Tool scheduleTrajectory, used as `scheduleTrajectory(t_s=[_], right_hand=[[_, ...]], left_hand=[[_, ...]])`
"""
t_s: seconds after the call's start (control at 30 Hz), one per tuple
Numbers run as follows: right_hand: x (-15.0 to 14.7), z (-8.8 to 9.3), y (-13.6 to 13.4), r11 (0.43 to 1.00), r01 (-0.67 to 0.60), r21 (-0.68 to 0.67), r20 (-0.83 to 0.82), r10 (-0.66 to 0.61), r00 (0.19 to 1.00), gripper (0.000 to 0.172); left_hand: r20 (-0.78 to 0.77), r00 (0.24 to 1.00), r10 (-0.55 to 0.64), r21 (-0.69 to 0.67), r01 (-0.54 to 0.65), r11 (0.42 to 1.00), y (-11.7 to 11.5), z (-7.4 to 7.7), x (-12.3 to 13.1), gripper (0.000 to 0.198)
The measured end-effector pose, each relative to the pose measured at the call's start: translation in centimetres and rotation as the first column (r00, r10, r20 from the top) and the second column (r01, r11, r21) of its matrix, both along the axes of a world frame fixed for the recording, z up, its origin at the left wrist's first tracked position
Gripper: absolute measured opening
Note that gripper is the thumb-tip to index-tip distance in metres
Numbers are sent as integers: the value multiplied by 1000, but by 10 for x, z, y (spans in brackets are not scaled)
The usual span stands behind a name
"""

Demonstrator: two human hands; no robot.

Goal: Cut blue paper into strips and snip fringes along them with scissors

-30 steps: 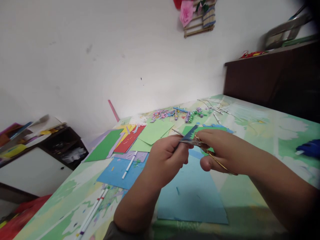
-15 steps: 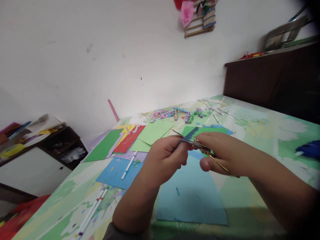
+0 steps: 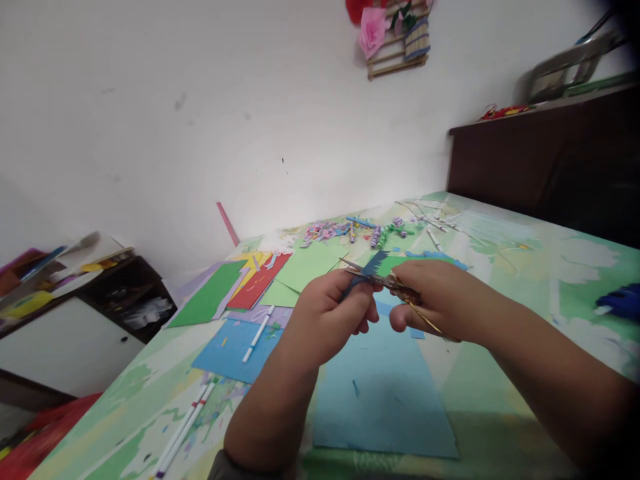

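Note:
Between thumb and fingers, my left hand (image 3: 337,310) pinches a dark blue strip of paper (image 3: 374,264) with a fringe of cuts along its right edge. My right hand (image 3: 433,293) is closed around the gold-handled scissors (image 3: 405,291), whose blades are parted and point left across the strip. Both hands are raised over a light blue sheet (image 3: 385,400) that lies on the table. A few small blue snippets (image 3: 355,387) rest on that sheet.
Coloured sheets, including a green one (image 3: 210,293) and a red one (image 3: 260,280), lie to the left. White markers (image 3: 185,427) are near the front left. Curled paper pieces (image 3: 383,235) and scraps (image 3: 323,231) sit at the back. A dark blue object (image 3: 620,300) stands right.
Both hands have shifted slightly left with the strip and scissors. The scissor blades are spread a little wider, and the strip is tilted differently.

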State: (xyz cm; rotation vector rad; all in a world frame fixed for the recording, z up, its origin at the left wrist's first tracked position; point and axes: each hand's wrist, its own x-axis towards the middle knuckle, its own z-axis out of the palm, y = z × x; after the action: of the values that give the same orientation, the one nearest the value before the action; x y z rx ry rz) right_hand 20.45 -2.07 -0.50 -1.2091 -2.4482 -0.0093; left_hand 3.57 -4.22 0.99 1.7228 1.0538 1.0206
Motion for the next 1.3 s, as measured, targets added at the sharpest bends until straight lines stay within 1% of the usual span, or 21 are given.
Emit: scheduleTrajectory(t_s=[0.13, 0.2, 0.33, 0.53, 0.6, 0.7, 0.8, 1.0, 1.13, 1.3], right_hand=[[2, -1, 4, 999, 35, -3, 17, -35, 999, 45], [5, -2, 5, 999, 31, -14, 11, -31, 999, 43], [10, -3, 6, 998, -12, -62, -8, 11, 1000, 40], [8, 1, 0, 989, -84, -120, -19, 82, 996, 39], [7, 1, -1, 990, -80, -113, -18, 79, 997, 39], [6, -2, 0, 998, -49, -48, -30, 47, 998, 41], [5, -3, 0, 1000, -22, -16, -34, 21, 999, 44], [4, -1, -2, 998, -47, -50, -17, 47, 999, 47], [5, -4, -2, 993, -93, -70, -22, 91, 996, 46], [4, -7, -1, 991, -103, -85, -30, 101, 994, 44]], left_hand=[[-21, 1000, 5, -7, -5, 1000, 2, 1, 2, 13], [-16, 1000, 2, 2, -2, 1000, 3, 0, 2, 12], [-31, 1000, -5, 54, 6, 999, 4, -2, 1, 16], [-148, 988, 38, 141, -17, 990, 3, -2, 1, 19], [-150, 988, 44, 143, -22, 989, 2, -2, 2, 19], [-128, 990, 65, 118, -50, 992, 2, -2, 4, 19], [-137, 987, 80, 137, -61, 989, 2, -2, 5, 18], [-179, 980, 88, 185, -54, 981, 2, -3, 1, 19], [-182, 981, 69, 191, -34, 981, 1, -1, 0, 19], [-191, 979, 69, 215, -27, 976, 0, 0, -1, 21]])
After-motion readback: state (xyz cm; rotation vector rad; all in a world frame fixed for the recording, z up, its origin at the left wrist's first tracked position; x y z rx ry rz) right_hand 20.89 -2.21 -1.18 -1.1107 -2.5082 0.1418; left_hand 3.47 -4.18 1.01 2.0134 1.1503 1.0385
